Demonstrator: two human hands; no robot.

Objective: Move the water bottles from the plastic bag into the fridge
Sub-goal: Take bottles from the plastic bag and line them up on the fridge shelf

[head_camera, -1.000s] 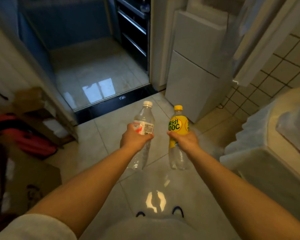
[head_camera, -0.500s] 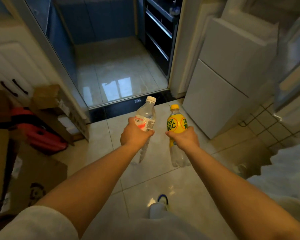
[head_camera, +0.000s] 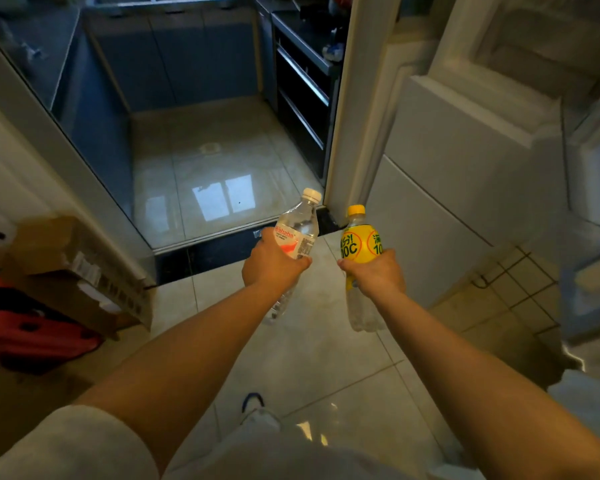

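Both hands grip bottles — left hand (head_camera: 274, 263) the clear bottle (head_camera: 297, 233), right hand (head_camera: 373, 275) the yellow-labelled bottle (head_camera: 361, 244), fingers curled round. The white fridge (head_camera: 465, 174) has drawn nearer, far right — delivery approaching.

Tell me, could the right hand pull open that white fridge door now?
Probably not yet: the right hand already grips the yellow-labelled plastic bottle, so no fingers are free, though the white fridge stands close ahead with nothing between.

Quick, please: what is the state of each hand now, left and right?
Left hand: closed around the clear water bottle.
Right hand: closed around the yellow-label bottle.
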